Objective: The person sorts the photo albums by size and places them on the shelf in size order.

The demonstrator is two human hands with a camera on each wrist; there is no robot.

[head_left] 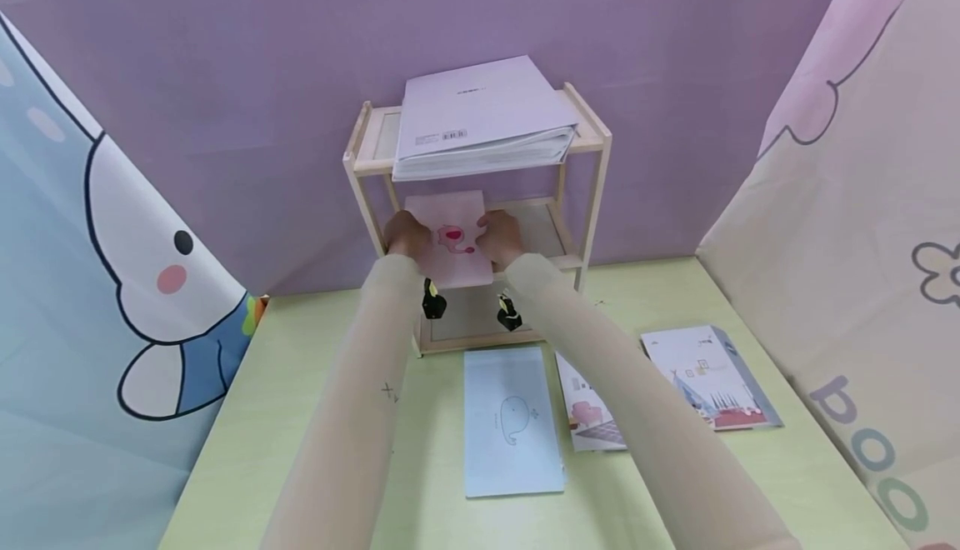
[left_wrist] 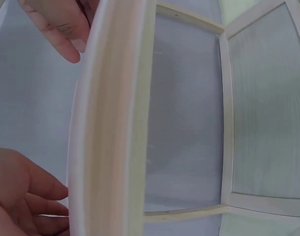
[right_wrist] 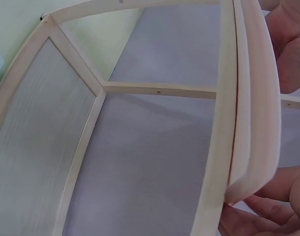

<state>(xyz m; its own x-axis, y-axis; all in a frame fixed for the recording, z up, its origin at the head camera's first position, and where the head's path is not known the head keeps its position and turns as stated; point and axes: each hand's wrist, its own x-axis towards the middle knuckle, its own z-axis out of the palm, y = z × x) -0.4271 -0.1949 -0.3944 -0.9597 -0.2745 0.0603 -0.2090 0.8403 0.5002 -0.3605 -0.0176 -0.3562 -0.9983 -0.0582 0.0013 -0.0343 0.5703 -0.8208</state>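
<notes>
Thick pink soft-cover notebook with an elephant drawing [head_left: 452, 239] is at the middle shelf [head_left: 542, 229] of the light-wood three-tier rack [head_left: 590, 117], between the hands. Long axis runs near-far, near edge past the front rail. Left hand [head_left: 407, 234] grips its left edge, right hand [head_left: 502, 237] pinches the right; neither is nearer. Can't tell if the shelf takes its weight. Top tier: stack of big pale-lilac paper books [head_left: 480, 112]. Pale-blue whale-print notebook [head_left: 513, 421] lies nearer, on the green table [head_left: 285, 367].
</notes>
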